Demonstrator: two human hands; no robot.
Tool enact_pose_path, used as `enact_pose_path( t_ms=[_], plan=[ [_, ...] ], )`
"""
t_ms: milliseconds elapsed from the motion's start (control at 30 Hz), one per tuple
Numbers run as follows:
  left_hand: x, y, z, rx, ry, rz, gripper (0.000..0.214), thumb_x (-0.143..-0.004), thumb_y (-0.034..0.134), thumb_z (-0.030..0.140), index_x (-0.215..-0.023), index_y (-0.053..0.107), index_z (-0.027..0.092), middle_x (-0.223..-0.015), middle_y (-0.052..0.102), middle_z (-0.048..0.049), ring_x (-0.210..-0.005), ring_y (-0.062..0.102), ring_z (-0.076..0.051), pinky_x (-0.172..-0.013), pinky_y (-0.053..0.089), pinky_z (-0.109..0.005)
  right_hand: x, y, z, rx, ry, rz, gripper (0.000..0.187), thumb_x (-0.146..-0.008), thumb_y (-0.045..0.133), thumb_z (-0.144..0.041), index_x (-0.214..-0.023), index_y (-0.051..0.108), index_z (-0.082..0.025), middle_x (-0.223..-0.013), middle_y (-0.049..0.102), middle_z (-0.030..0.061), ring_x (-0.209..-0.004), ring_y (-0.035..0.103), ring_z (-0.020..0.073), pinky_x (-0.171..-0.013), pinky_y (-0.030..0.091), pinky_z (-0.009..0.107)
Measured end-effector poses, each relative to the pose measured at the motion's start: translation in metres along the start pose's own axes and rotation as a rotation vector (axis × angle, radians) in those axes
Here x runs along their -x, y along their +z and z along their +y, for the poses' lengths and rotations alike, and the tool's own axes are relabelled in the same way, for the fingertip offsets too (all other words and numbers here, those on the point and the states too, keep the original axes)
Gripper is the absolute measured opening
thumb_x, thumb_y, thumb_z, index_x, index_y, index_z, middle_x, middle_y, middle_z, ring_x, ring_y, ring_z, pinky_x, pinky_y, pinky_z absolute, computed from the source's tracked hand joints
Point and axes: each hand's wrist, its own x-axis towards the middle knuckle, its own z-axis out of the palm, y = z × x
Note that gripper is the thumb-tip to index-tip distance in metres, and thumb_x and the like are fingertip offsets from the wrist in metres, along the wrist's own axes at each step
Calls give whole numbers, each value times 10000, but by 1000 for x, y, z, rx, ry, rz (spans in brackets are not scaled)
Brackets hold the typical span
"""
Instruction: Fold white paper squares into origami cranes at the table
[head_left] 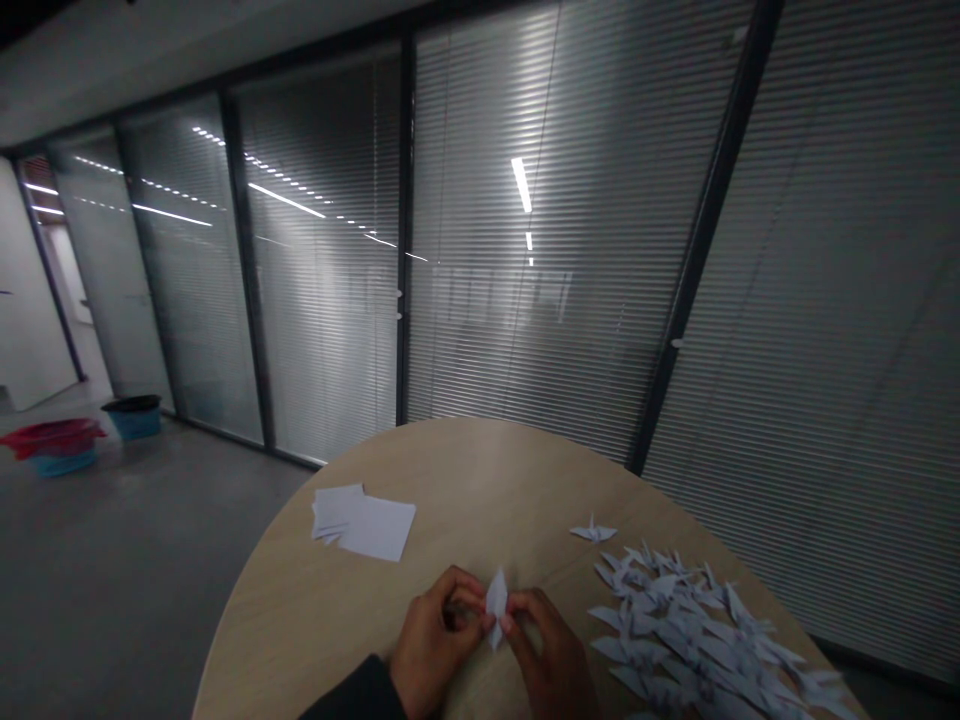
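A small white piece of folded paper [496, 604], narrow and pointed at both ends, stands upright between my hands near the front of the round table. My left hand [442, 635] pinches its left edge between thumb and fingers. On the other side, my right hand [546, 645] grips the right edge the same way. To the right lies a heap of folded paper cranes [690, 630], and a single paper crane [593, 531] sits apart behind it. Loose white paper sheets [379, 527] lie overlapped on the left.
The round wooden table [480, 460] curves close to a glass partition [525, 300] with blinds. On the floor at far left stand a blue bin with a red liner [56, 445] and another with a black liner [135, 415].
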Motion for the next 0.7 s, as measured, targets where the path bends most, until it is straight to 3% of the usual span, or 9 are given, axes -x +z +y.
enact_pose_path(
  t_ms=[167,300,500,700],
  plan=[
    [3,-2,2,0,18,-40,151,-740,690,296,-760,623,163,-774,672,-41,-655,588,-166,-613,417,-256,-3,-5,-5,-138,201,-148,266,-859,502,-460,-801,633,-236,-801,722,28,-783,701,195,-700,513,230],
    [4,-1,0,19,29,-89,206,-803,650,374,-805,599,174,-769,671,-34,-682,596,-178,-651,430,-270,-5,-7,-9,-203,233,-201,276,-863,489,-473,-840,632,-238,-868,727,38,-852,703,199,-751,516,239],
    [8,-3,3,-146,174,-74,148,-858,582,311,-813,637,181,-842,717,-80,-812,649,-225,-763,468,-305,-1,0,-6,-74,147,-105,209,-831,514,-424,-809,630,-251,-829,706,35,-813,684,206,-761,509,266],
    [11,-6,3,-264,290,-70,167,-880,565,308,-859,683,191,-904,733,-103,-868,667,-242,-801,479,-313,1,3,-3,-36,196,-89,238,-840,517,-469,-790,618,-260,-819,697,42,-802,675,218,-737,507,284]
  ],
)
